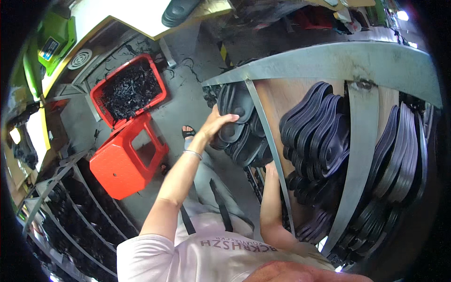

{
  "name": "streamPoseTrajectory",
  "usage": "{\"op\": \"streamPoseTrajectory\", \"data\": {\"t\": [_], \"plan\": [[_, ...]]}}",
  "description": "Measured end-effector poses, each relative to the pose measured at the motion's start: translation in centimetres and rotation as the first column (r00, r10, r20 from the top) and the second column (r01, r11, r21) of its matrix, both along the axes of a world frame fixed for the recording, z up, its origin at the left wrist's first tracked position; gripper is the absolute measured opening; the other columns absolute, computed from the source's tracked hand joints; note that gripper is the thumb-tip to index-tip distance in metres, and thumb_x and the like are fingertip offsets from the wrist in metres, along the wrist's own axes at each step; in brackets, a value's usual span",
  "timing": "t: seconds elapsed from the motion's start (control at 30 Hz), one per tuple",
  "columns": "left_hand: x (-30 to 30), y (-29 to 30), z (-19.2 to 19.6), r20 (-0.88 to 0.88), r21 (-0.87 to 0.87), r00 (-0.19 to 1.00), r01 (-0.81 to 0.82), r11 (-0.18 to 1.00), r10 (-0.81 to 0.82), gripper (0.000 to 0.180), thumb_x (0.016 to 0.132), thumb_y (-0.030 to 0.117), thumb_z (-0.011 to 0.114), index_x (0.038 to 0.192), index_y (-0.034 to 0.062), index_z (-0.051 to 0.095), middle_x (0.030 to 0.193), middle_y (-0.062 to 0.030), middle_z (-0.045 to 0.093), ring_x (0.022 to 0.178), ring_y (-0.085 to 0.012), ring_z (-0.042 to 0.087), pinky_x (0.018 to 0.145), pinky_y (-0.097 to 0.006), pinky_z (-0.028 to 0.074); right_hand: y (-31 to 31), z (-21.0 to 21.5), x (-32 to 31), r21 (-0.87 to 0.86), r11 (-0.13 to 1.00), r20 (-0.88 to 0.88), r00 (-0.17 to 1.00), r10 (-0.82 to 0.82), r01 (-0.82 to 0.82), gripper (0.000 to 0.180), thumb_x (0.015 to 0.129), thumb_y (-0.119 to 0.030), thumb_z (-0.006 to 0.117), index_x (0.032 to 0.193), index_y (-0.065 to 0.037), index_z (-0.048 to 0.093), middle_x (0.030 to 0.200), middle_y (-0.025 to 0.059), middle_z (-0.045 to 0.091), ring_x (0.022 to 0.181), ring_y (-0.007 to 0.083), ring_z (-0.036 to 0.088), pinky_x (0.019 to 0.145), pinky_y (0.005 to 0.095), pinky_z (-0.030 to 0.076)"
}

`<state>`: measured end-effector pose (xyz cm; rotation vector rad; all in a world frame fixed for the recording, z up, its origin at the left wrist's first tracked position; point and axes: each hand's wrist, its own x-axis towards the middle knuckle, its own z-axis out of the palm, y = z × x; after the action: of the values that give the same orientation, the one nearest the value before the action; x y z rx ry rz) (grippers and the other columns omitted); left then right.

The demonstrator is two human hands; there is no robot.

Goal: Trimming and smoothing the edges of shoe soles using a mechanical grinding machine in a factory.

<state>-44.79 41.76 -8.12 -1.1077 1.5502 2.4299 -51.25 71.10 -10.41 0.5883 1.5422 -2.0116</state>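
Note:
A stack of black shoe soles [243,101] is at the left end of a grey metal rack [319,61]. My left hand [217,123] is closed on the stack's near-left side, its thumb laid over the top face and the other fingers hidden behind the edge. Below the stack, my right hand [270,167] reaches up beside a rack upright [268,127]. Only its wrist end shows there; the soles hide its fingers. More soles [242,145] hang in the same bunch, between my two hands.
Bundled dark soles [314,131] fill the rack's other bays on the right. On the floor at left stand a red basket of black scraps [160,89] and a red stool [115,171]. Another rack [70,202] is at lower left, a white-topped table [136,14] beyond.

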Motion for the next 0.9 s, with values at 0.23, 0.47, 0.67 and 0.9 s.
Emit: {"op": "streamPoseTrajectory", "data": {"t": [0.23,0.47,0.67,0.9], "plan": [[2.1,1.7,-2.8,-0.221,0.272,0.975,0.038,0.962,0.024,0.093,0.063,0.026,0.077,0.133,-0.008,0.026,0.129,-0.0192,0.044,0.118,-0.0252,0.045,0.099,-0.033,0.037,2.3,1.6,1.3,0.094,0.991,-0.057,0.993,0.1,-0.094,0.045,0.074,-0.02,0.06,0.115,-0.001,0.056,0.112,0.0131,0.058,0.11,0.0269,0.054,0.094,0.0417,0.044],[11.7,4.7,-3.9,-0.163,0.329,0.967,-0.136,0.934,0.198,0.084,0.061,0.026,0.069,0.134,0.0035,0.033,0.122,-0.0098,0.049,0.109,-0.0207,0.049,0.095,-0.032,0.038,-3.1,6.7,7.5,0.158,0.98,-0.263,0.952,0.156,-0.117,0.088,0.057,-0.008,0.062,0.139,-0.007,0.027,0.127,0.0132,0.043,0.115,0.0289,0.045,0.098,0.0384,0.037],[21.0,4.6,-2.5,-0.229,0.329,0.926,-0.215,0.919,0.299,0.084,0.06,0.024,0.069,0.134,0.0039,0.033,0.12,-0.0093,0.05,0.108,-0.0204,0.05,0.093,-0.032,0.04,-3.8,7.5,15.0,0.175,0.963,-0.277,0.929,0.246,-0.203,0.096,0.055,-0.013,0.061,0.142,-0.014,0.02,0.124,0.0121,0.042,0.111,0.0284,0.045,0.094,0.0393,0.039],[37.6,2.0,3.0,-0.207,0.266,0.833,-0.457,0.849,0.513,0.079,0.06,0.023,0.069,0.13,0.0047,0.036,0.111,-0.0097,0.055,0.099,-0.0224,0.054,0.086,-0.035,0.045,-9.7,10.3,25.9,0.104,0.863,-0.339,0.798,0.498,-0.494,0.108,0.054,-0.015,0.069,0.145,-0.009,0.012,0.136,0.0149,0.032,0.123,0.029,0.036,0.102,0.037,0.031]]}}
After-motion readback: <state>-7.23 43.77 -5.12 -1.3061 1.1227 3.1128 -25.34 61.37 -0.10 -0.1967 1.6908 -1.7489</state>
